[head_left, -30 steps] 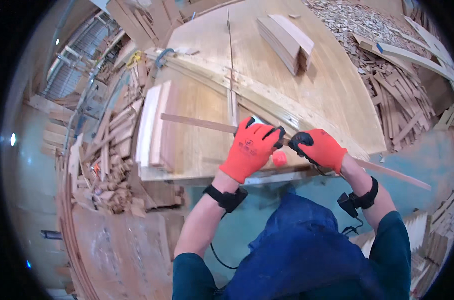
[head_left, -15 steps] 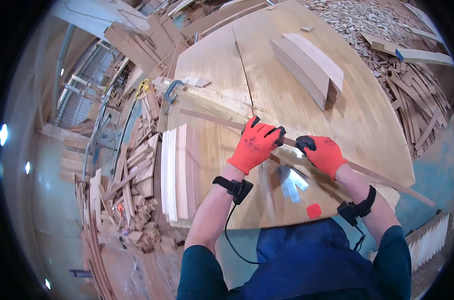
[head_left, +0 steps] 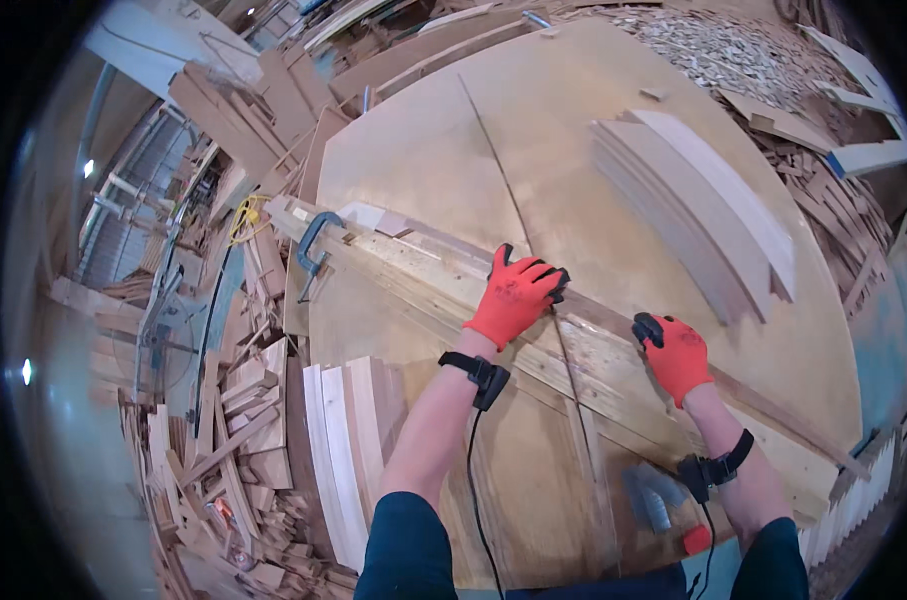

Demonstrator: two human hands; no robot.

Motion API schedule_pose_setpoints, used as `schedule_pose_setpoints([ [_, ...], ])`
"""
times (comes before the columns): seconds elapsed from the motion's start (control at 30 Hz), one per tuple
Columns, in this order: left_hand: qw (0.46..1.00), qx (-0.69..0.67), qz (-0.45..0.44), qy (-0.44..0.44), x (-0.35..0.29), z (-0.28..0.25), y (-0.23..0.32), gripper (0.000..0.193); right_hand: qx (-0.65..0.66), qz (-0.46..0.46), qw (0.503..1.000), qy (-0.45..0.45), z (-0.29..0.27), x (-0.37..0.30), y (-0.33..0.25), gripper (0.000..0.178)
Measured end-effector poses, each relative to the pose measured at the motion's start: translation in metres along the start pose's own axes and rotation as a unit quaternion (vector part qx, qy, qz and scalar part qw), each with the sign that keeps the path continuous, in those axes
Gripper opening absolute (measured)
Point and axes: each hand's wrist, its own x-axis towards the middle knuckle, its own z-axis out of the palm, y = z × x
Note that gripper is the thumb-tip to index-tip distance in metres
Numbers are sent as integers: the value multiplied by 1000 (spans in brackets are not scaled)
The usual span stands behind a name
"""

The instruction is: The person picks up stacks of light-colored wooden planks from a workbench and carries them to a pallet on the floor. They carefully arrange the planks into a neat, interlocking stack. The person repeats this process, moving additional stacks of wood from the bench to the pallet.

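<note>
A long, thin wooden strip [head_left: 793,425] lies along the far edge of a pale plank jig [head_left: 423,270] that runs diagonally across the table. My left hand [head_left: 516,297], in a red glove with black fingertips, is closed over the strip near its middle. Further right, my right hand [head_left: 676,358], gloved alike, has its fingers curled around the same strip. A blue C-clamp [head_left: 318,245] grips the plank's far-left end. Below the plank, near my right wrist, are a shiny metal piece [head_left: 655,500] and a small red block [head_left: 696,540].
Curved boards are stacked at the table's right [head_left: 693,190], and more stand at its near left [head_left: 348,440]. Wood offcuts [head_left: 243,430] heap up beyond the left edge. Scrap piles [head_left: 733,60] lie past the far right. A dark seam [head_left: 498,160] crosses the wooden tabletop [head_left: 403,130].
The strip has come down from a slant across the plank to lie along its far edge. My hands have moved further apart, and the view has shifted.
</note>
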Motion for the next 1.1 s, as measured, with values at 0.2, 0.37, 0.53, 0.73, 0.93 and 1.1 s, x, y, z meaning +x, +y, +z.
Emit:
schedule_pose_setpoints([
  [0.2,999,1,-38,-2,-2,26,-36,38,10,17,1000,8,30,31,-16,29],
  [0.37,996,-25,-76,-42,-3,31,-43,37,-62,-78,994,52,33,40,-23,27],
  [0.53,992,-42,-97,-74,-1,27,-41,39,-118,-102,986,67,44,36,-11,26],
  [0.73,972,-133,-183,-68,-15,31,-74,46,-141,-82,986,17,46,41,-21,26],
  [0.93,935,15,-351,-55,-56,28,-115,49,-124,-93,987,33,46,42,-18,31],
  [1.1,928,28,-365,-72,-45,26,-105,49,-137,-90,986,28,44,42,-16,28],
])
